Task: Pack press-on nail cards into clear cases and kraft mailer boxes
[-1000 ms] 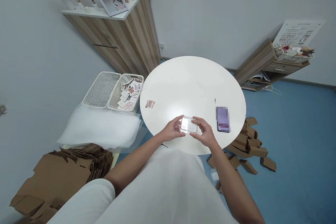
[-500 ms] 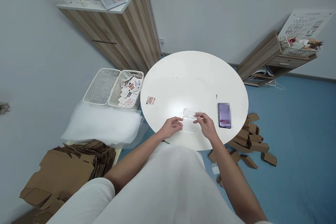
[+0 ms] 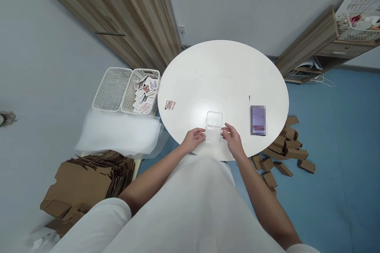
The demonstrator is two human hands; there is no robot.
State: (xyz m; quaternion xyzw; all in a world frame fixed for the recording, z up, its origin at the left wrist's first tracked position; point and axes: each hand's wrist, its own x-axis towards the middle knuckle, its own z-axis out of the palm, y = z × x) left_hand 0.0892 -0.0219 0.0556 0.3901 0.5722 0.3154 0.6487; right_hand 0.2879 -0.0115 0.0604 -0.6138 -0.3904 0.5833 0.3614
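A small clear plastic box (image 3: 213, 127) lies open on the round white table (image 3: 222, 75), its lid folded back flat towards the far side. My left hand (image 3: 194, 139) pinches the box's left edge with curled fingers. At the right edge my right hand (image 3: 232, 139) grips it the same way. A small packet of pink press-on nails (image 3: 170, 105) lies on the table to the left, well apart from both hands. A phone (image 3: 257, 120) rests face up on the right side of the table.
Two white mesh baskets (image 3: 111, 95) stand left of the table, one holding several nail packets. Below them lie white foam sheets (image 3: 118, 132) and flattened brown cartons (image 3: 86, 178). Small brown boxes (image 3: 285, 152) litter the blue floor on the right. Wooden cabinets (image 3: 133, 19) line the walls.
The clear box, held shut above the table a second ago, has been opened and laid flat with its lid folded back. Both hands stayed on its sides. The camera tilted further down.
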